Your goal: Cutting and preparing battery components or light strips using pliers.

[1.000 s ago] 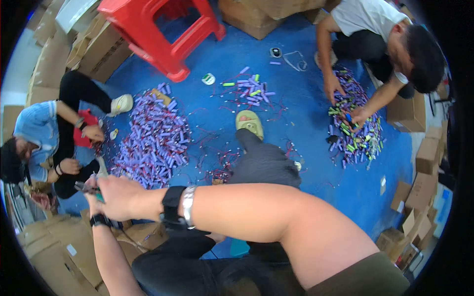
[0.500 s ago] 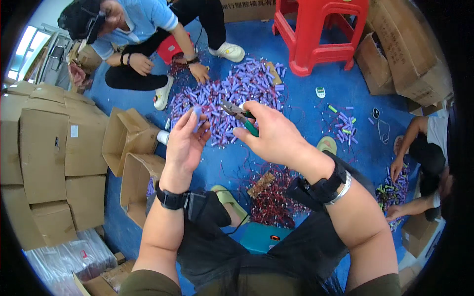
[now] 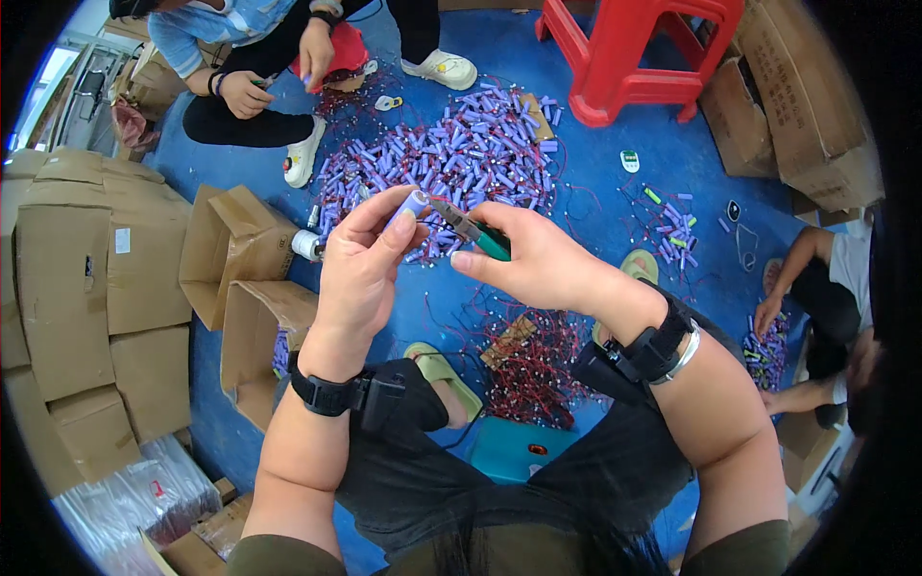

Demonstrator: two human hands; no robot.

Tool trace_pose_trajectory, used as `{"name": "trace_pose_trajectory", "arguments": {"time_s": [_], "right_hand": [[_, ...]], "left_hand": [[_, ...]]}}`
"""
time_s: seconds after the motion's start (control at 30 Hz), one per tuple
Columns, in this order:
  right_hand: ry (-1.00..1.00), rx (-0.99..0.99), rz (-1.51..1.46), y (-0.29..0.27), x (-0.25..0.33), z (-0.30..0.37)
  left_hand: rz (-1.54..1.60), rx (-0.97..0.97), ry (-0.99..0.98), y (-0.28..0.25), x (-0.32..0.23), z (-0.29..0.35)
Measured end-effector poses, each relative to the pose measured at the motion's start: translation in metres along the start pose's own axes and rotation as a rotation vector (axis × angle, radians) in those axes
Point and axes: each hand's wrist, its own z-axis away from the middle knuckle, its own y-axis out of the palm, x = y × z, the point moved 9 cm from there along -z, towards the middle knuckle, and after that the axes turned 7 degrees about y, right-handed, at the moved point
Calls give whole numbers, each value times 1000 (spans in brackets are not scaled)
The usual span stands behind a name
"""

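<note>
Head view: left hand [image 3: 360,264] pinches a purple cell [image 3: 413,203] upright at its fingertips, above the big pile [image 3: 461,158] of like cells on the blue floor [image 3: 605,192]. Right hand [image 3: 533,259] is closed around green-handled pliers [image 3: 471,230], whose tip sits right at the cell's top end. The step looks like trimming or pulling something off that end; it calls for a steady cell and a precise bite. The cell is a short lilac cylinder with a pale cap.
</note>
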Motion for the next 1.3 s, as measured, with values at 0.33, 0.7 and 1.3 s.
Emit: {"name": "trace_pose_trajectory", "arguments": {"time_s": [0.33, 0.7, 1.3], "right_hand": [[-186, -281, 189, -17, 9, 12], [-266, -489, 634, -30, 22, 25], [-209, -553, 477, -81, 43, 27]], "left_hand": [[-755, 99, 370, 23, -33, 3], [-1326, 186, 785, 59, -49, 18], [-212, -14, -230, 4, 41, -12]]}}
